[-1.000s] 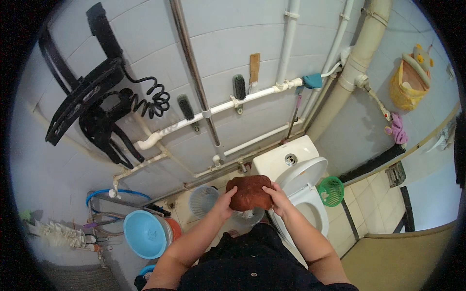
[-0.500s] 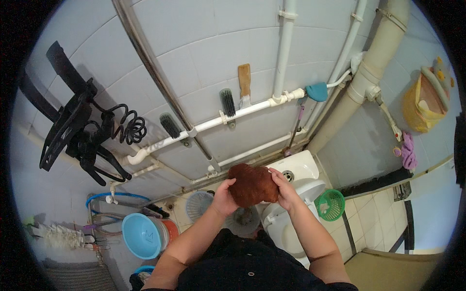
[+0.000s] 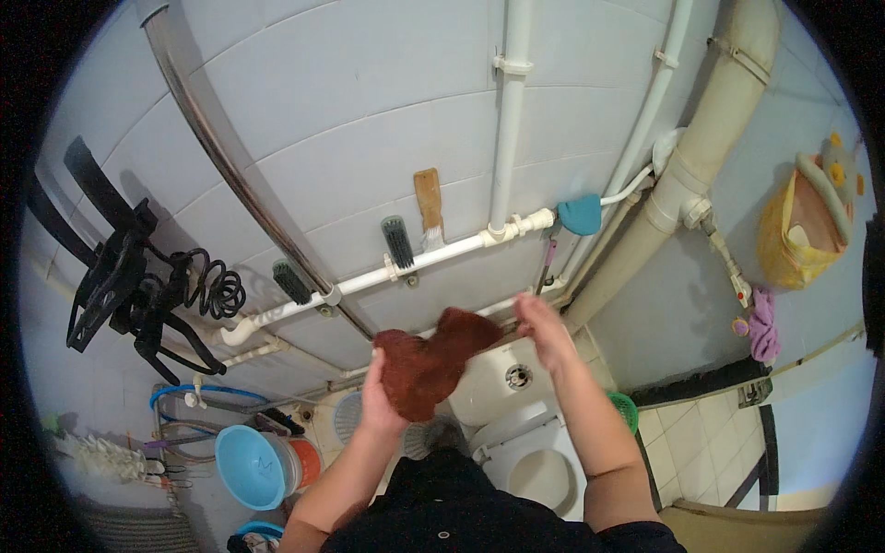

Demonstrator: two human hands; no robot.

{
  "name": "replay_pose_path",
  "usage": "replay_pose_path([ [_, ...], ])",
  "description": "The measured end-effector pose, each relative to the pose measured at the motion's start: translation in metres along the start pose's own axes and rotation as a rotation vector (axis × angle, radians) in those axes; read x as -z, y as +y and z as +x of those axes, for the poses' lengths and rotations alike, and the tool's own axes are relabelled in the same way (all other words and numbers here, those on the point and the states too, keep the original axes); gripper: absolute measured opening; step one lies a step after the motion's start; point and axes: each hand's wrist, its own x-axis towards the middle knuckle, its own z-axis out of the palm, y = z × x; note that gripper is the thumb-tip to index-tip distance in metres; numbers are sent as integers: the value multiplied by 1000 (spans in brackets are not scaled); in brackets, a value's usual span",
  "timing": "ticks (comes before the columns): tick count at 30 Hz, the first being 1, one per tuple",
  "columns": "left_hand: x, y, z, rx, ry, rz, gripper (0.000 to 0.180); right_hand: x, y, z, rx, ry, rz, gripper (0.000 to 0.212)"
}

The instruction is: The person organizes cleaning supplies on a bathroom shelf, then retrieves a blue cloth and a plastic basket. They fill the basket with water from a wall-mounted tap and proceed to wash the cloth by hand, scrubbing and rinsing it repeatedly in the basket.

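Observation:
A reddish-brown cloth (image 3: pixel 419 369) hangs loosely folded in front of me, above the white toilet tank (image 3: pixel 479 387). My left hand (image 3: pixel 376 396) grips its left side, with the thumb up along the edge and the other fingers hidden behind the fabric. To the right, my right hand (image 3: pixel 544 334) is apart from the cloth's right end. Its fingers point toward the cloth, slightly blurred and apart, with nothing in them. Below the right forearm stands the toilet (image 3: pixel 539 484) with its seat ring exposed.
A light-blue basin (image 3: pixel 253 467) and an orange-red bucket (image 3: pixel 304 461) sit at lower left. Two dark brushes (image 3: pixel 396 241) and a wooden-handled brush (image 3: pixel 429 198) hang along the white wall pipe (image 3: pixel 452 250). A green basket (image 3: pixel 627 411) stands beside the toilet.
My right hand has let go of the cloth and moved up and away. My left hand has carried the cloth leftward, and it has spread out. The view has shifted.

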Motion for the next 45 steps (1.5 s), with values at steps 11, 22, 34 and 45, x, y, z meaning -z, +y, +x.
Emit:
replay_pose_path([
  [11, 1, 32, -27, -98, 53, 26, 50, 103, -84, 173, -43, 441, 621, 30],
  [22, -8, 19, -44, -153, 130, 591, 45, -48, -48, -4, 154, -38, 589, 22],
  [34, -6, 23, -110, -86, -46, 512, 71, -141, -5, -184, 51, -446, -124, 34],
  [45, 44, 29, -229, 83, -215, -20, 51, -177, 115, -337, -289, -564, 630, 81],
])
